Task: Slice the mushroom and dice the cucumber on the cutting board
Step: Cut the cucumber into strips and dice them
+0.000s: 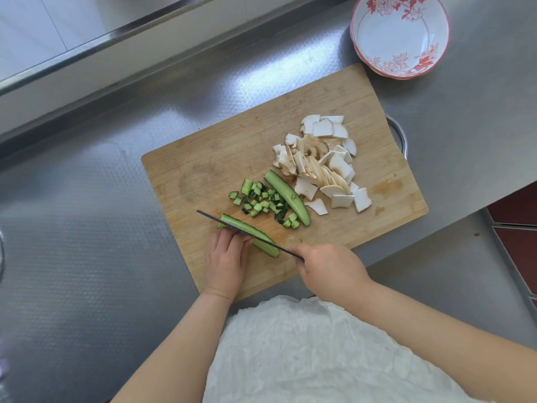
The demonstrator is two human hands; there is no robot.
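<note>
Cucumber strip (252,234) lying diagonally, knife (232,226) along its length

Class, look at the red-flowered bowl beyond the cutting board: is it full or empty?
Empty. The bowl shows only its bare white inside and flower pattern; the mushroom slices lie on the cutting board.
</note>
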